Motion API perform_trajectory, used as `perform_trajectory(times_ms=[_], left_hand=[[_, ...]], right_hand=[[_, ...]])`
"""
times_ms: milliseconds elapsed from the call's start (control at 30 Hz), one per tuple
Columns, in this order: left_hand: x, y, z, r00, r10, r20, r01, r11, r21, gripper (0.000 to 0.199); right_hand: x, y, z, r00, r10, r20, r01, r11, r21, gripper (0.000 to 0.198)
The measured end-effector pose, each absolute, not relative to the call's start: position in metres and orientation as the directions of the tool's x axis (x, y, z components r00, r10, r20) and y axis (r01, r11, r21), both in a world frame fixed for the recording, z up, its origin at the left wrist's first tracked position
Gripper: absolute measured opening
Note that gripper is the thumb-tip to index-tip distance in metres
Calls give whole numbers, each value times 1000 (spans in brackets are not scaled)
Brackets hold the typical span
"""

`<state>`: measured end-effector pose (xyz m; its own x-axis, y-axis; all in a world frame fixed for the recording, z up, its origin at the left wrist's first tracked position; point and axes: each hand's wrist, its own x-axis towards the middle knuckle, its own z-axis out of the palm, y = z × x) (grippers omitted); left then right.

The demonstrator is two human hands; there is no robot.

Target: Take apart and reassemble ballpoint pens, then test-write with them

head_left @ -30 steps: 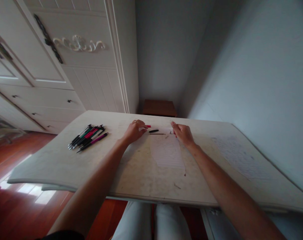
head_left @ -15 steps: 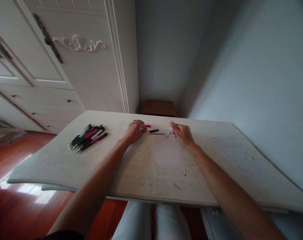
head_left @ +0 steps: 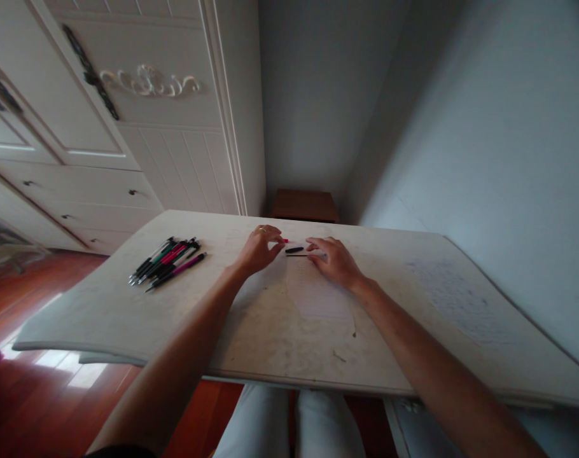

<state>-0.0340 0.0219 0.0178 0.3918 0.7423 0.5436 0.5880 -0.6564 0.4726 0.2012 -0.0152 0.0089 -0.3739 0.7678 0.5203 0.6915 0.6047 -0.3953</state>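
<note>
My left hand (head_left: 261,248) is at the far middle of the table, thumb and fingertips pinched on a small red pen part (head_left: 286,241), mostly hidden by the fingers. My right hand (head_left: 334,257) reaches in from the other side, thumb and forefinger apart. Its fingertips are close to the right end of a thin dark pen refill (head_left: 296,256). Between the hands lies a short black pen part (head_left: 294,250). Below them is a lined sheet of paper (head_left: 320,296), its upper right covered by my right hand.
Several pens (head_left: 168,261), black, green, red and purple, lie in a pile at the left of the white table (head_left: 175,337). Another written sheet (head_left: 456,299) lies to the right. A white wardrobe (head_left: 175,146) stands behind left; a wall (head_left: 499,146) borders the right.
My right hand has moved left toward the refill, and its fingers have spread from a closed grip. My left fingers have shifted slightly right onto the red pen part.
</note>
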Motion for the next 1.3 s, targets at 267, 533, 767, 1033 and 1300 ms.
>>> perform_trajectory(times_ms=[267,533,767,1033,1300], left_hand=[[-28,13,25,362,803,473,566,-593,573,13],[-26,12,26,356,819,450,502,-574,647,12],[-28,16,18,355,791,499,497,-611,616,18],[-27,19,15,341,775,532,559,-623,548,26],[-26,23,9,322,774,546,565,-620,545,15]], right_hand=[[182,-24,9,-510,742,435,711,649,-272,40],[185,-23,11,-471,766,437,768,600,-225,45],[183,-23,14,-466,783,412,797,574,-189,40],[180,-24,14,-530,760,375,809,586,-43,36],[175,-26,22,-634,700,330,766,628,138,27]])
